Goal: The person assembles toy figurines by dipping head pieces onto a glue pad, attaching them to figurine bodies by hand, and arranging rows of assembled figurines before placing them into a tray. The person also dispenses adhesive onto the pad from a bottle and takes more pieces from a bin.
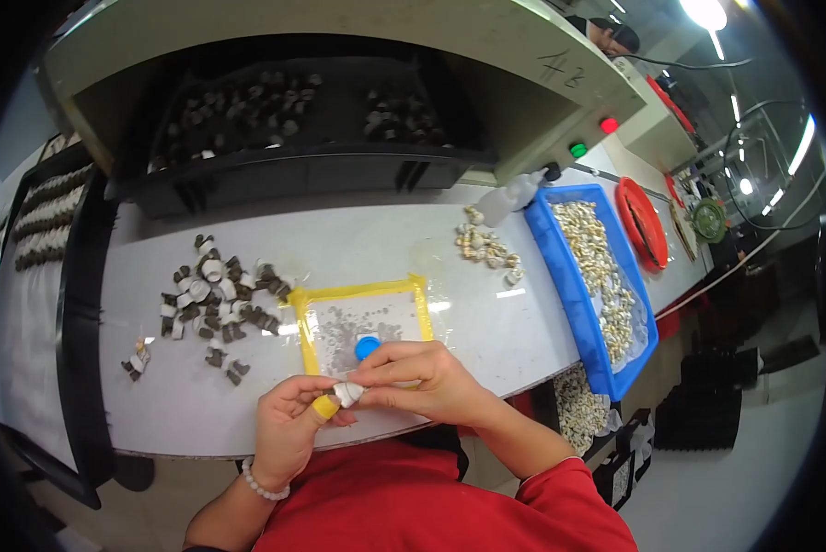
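Close to the table's front edge, my left hand point(288, 423) and my right hand point(431, 382) meet with fingertips pinched on a small white piece point(348, 395). Its exact shape is partly covered by my fingers. Yellow wrapping covers my left thumb, and a beaded bracelet circles that wrist. Just beyond my right fingers is a round blue cap point(368, 347). It rests on a work patch point(325, 311) edged with yellow tape and marked with grey smears. Left of the patch lies a loose heap of small brown-and-white pieces point(212, 270).
Right of the patch sit several small gold-and-white pieces point(486, 247), beside a blue bin point(543, 241) filled with similar ones. A squeeze bottle point(512, 198) stands behind. A black tray point(339, 170) spans the back under a cabinet; another black tray point(77, 368) borders the left.
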{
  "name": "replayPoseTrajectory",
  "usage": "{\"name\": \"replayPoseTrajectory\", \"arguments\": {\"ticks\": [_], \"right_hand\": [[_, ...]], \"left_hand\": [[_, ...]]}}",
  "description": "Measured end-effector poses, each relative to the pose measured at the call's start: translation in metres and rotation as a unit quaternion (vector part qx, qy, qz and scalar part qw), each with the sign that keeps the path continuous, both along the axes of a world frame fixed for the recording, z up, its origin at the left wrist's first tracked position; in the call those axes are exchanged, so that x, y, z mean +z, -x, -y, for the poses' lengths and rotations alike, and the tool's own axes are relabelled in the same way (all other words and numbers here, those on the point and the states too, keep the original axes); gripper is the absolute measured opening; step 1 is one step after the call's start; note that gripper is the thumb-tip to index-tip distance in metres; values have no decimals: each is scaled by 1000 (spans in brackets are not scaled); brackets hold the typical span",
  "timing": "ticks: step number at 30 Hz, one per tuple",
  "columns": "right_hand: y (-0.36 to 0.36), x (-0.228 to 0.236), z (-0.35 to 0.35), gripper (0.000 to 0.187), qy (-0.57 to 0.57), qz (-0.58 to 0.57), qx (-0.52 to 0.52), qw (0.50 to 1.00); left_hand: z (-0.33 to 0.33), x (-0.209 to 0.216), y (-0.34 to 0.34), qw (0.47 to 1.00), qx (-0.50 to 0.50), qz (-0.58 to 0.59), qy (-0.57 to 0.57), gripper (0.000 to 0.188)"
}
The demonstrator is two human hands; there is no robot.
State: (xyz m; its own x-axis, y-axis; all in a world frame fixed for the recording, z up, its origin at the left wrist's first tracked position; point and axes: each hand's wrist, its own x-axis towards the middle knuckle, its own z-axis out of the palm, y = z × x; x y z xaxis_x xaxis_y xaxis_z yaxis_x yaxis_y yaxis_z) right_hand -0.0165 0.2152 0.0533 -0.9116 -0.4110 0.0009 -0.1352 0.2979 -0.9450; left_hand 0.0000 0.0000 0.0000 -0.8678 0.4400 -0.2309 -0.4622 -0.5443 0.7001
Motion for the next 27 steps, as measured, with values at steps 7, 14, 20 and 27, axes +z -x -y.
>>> {"name": "replayPoseTrajectory", "arguments": {"ticks": [7, 14, 20, 27], "right_hand": [[5, -1, -92, 23, -252, -230, -260, 903], [1, -16, -172, 25, -383, -223, -277, 853], [10, -16, -156, 22, -320, -127, -311, 886], [2, -13, -134, 21, -305, -134, -304, 892]], "left_hand": [[55, 9, -24, 906, 143, -221, 333, 21], [107, 15, -18, 581, 241, -452, 632, 26], [130, 10, -12, 529, 270, -423, 685, 28], [141, 25, 7, 504, 306, -410, 696, 30]]}}
